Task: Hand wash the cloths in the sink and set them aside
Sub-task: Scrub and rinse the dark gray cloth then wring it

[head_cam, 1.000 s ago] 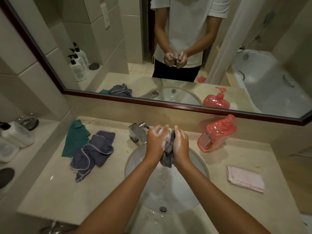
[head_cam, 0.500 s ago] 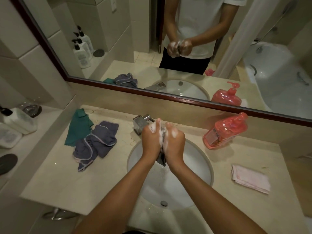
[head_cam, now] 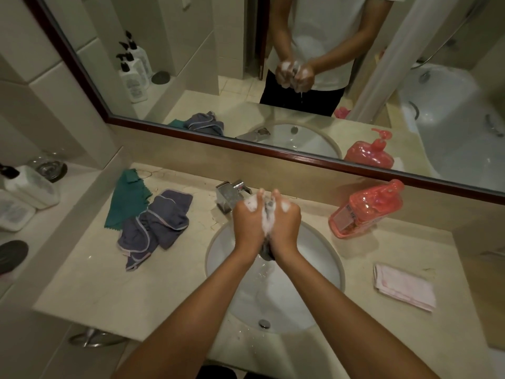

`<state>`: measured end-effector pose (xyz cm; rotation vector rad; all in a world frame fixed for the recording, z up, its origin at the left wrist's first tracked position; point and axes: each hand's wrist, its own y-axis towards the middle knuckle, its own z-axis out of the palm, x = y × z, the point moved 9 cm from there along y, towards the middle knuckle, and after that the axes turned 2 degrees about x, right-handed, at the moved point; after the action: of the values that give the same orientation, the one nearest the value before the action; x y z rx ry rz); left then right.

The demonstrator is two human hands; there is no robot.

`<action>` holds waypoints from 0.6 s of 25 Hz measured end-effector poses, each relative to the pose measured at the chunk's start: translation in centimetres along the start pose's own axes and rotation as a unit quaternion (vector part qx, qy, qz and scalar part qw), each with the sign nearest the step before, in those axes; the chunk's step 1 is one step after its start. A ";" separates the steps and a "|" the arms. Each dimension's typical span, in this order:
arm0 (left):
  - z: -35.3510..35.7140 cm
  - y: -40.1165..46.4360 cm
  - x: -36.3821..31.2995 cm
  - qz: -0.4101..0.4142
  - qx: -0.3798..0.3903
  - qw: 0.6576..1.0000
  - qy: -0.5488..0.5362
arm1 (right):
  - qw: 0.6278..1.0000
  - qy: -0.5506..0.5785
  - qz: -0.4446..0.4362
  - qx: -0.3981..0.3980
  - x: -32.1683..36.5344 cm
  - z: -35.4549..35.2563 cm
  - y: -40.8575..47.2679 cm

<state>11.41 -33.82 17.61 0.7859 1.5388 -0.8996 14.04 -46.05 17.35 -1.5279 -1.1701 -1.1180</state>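
Over the white sink (head_cam: pixel 322 258), my left hand (head_cam: pixel 250 225) and my right hand (head_cam: pixel 285 225) are pressed together, both gripping a small grey cloth (head_cam: pixel 267 251). White suds cover the fingers and the gap between the hands. Only the cloth's lower end shows, hanging below the wrists, and water trickles from it into the basin. On the counter to the left lie a blue-grey cloth with pale trim (head_cam: pixel 155 225) and a green cloth (head_cam: pixel 125 199) partly under it. A folded pink cloth (head_cam: pixel 404 287) lies on the counter at the right.
A chrome tap (head_cam: pixel 229 194) stands just behind my hands. A red pump bottle of soap (head_cam: pixel 366 209) leans at the back right. White bottles (head_cam: pixel 30 186) sit on the left ledge. A mirror (head_cam: pixel 300 77) runs along the wall. The drain (head_cam: pixel 264 323) is near the basin's front.
My hands have squeezed closer together around the grey cloth, so less of it shows, and the suds have grown. The cloths on the counter have not moved.
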 end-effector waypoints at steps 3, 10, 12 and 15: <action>-1.0 0.9 0.3 -0.011 -0.009 1.000 -0.003 | 1.000 0.006 0.011 0.017 -1.4 1.3 -1.8; -2.6 1.4 0.5 -0.022 -0.023 0.999 0.004 | 0.998 0.028 0.048 0.029 -2.1 2.9 -2.8; -2.7 1.0 0.9 -0.036 -0.023 0.999 0.006 | 0.998 0.031 0.049 0.029 -1.8 2.9 -2.6; -1.7 -0.5 0.6 -0.012 -0.001 1.000 0.001 | 0.998 0.047 0.046 0.006 -0.1 2.3 0.0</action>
<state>10.10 -32.61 17.24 0.7685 1.5541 -0.9160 14.34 -43.84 16.79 -1.4885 -1.0328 -1.1068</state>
